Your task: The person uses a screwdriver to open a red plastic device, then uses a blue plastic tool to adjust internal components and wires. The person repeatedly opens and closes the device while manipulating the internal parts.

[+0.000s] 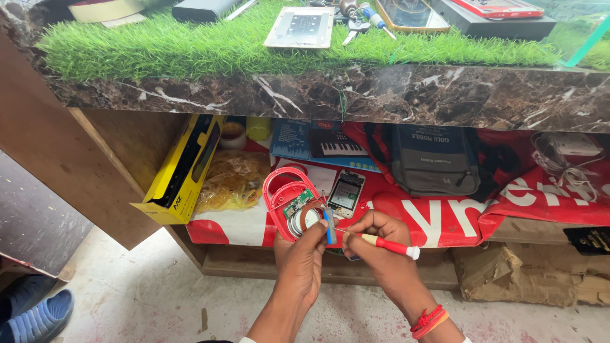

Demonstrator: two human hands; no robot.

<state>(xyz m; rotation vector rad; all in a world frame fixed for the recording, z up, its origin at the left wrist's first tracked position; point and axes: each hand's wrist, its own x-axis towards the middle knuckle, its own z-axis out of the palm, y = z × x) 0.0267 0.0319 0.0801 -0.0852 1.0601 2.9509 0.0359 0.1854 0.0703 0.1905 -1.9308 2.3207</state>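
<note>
My left hand point(298, 260) grips the lower edge of an opened red plastic device point(287, 202) with a green circuit board and a round metal part inside. A thin blue piece point(329, 225) stands between my fingers beside it. My right hand point(376, 244) holds a small screwdriver with a red and white handle point(389, 245), its tip pointing left at the device. Both hands meet in front of the lower shelf. A red thread band is on my right wrist.
The shelf holds a yellow box point(181, 168), a bag of rubber bands point(234, 179), an opened phone point(345, 192), a grey bag point(435, 159) and a red cloth. The marble counter point(356, 95) above carries artificial grass, a tablet frame point(300, 27) and tools. Blue shoes point(35, 314) lie bottom left.
</note>
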